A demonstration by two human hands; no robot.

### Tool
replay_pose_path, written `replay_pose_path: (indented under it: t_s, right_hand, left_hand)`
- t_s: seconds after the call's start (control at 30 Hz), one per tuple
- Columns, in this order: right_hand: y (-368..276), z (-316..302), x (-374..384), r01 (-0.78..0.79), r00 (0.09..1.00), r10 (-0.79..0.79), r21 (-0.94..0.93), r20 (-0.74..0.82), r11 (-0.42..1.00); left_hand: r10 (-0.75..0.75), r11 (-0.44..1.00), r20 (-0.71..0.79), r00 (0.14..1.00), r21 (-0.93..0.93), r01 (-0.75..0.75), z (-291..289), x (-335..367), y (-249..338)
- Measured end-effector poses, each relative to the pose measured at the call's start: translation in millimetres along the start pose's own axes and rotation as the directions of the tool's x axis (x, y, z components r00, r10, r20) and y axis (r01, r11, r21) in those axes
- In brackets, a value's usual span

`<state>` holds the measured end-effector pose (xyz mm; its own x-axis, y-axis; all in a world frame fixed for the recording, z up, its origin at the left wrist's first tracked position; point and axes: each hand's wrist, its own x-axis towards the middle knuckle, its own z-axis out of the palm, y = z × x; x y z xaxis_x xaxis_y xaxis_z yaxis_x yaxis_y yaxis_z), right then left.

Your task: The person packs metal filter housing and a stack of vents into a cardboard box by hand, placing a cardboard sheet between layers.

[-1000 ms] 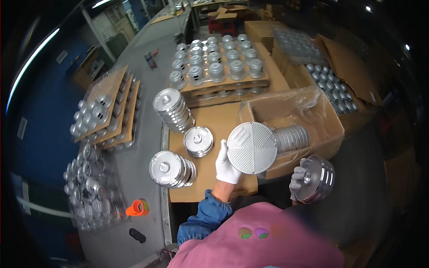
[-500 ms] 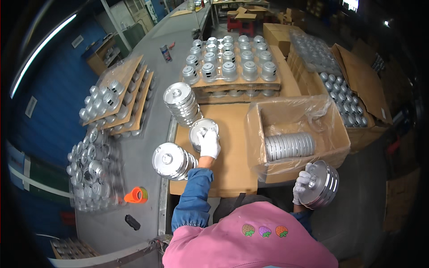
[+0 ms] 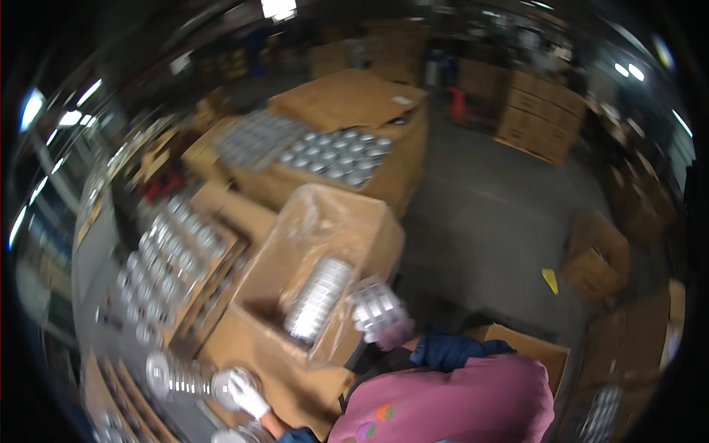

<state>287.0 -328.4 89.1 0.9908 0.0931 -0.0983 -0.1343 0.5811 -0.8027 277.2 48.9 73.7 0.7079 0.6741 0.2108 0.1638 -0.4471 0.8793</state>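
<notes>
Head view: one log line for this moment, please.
left hand: at disc, grip unclear | right hand: holding stack | carton: disc row inside | image: blurred

- Ahead of me, a large brown cardboard carton [image 3: 408,159] holding rows of silver metal cups [image 3: 340,156].
- Left of that carton, I see a blurred red stool [image 3: 164,184].
- Right of that carton, stacked brown cardboard boxes [image 3: 541,118] and, nearer me, a flat yellow piece [image 3: 550,280] on the grey floor [image 3: 480,221].

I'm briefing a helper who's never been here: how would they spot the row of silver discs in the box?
Find the open, plastic-lined cardboard box near the middle. Inside lies a long row of silver discs, set on edge. Unlike the shorter stack held outside, it rests within the walls.
</notes>
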Motion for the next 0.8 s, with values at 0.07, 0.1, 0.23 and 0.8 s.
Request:
replay_pose_path:
  t_s: [0.07, 0.1, 0.23, 0.8]
  right_hand:
    - [-7.5, 56.0, -4.6, 0.194, 0.98, -0.172, 0.628, -0.096, 0.754]
    - [17.4, 18.9, 6.3, 0.012, 0.993, -0.098, 0.74, 0.072, 0.673]
    - [26.5, -13.3, 12.6, -0.291, 0.923, 0.385, 0.639, -0.008, 0.712]
    - [23.6, 24.6, 14.7, -0.223, 0.966, 0.089, 0.61, 0.243, 0.76]
  left_hand:
    - [-0.021, 0.757, 0.294, 0.955, -0.619, 0.208, 6.0, -7.4, 7.8]
    - [0.044, 0.657, 0.405, 0.913, -0.7, 0.279, 16.1, -31.4, 59.7]
    - [0.078, 0.628, 0.705, 0.705, -0.584, 0.515, 42.6, -90.8, 135.1]
    - [0.372, 0.923, 0.683, 0.628, -0.342, -0.176, 50.7, -115.3, 148.3]
